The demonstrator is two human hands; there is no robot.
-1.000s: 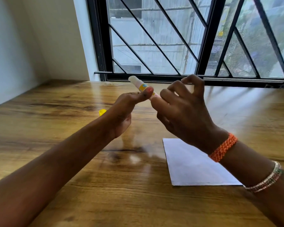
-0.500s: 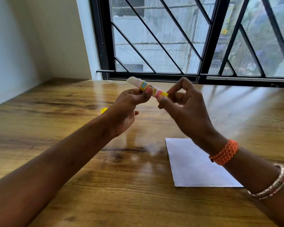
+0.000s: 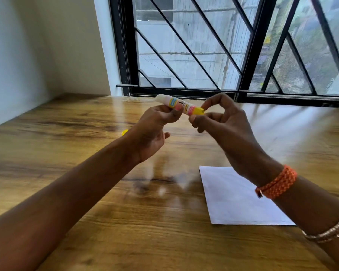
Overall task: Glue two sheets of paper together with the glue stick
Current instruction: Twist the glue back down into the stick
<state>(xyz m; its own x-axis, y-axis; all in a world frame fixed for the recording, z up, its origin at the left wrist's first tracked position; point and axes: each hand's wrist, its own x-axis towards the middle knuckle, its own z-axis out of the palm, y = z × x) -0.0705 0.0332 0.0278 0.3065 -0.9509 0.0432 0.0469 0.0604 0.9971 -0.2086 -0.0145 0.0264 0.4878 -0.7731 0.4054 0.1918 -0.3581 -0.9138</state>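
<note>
The glue stick (image 3: 173, 102) is held level above the wooden table (image 3: 67, 153), its bare white glue end pointing left and its yellow base to the right. My left hand (image 3: 155, 130) grips its middle between thumb and fingers. My right hand (image 3: 221, 126) pinches the yellow base with thumb and forefinger. A white paper sheet (image 3: 235, 200) lies flat on the table below my right wrist; whether it is one sheet or two stacked I cannot tell. A small yellow cap (image 3: 124, 132) peeks out on the table behind my left wrist.
A black window frame with diagonal bars (image 3: 204, 55) runs along the far edge of the table. A pale wall (image 3: 27, 55) closes the left side. An orange braided band (image 3: 276, 182) and metal bangles are on my right wrist.
My right fingers have slid from covering the stick's right half back to its yellow base, which now shows. The stick has tilted slightly flatter; my left hand keeps its hold.
</note>
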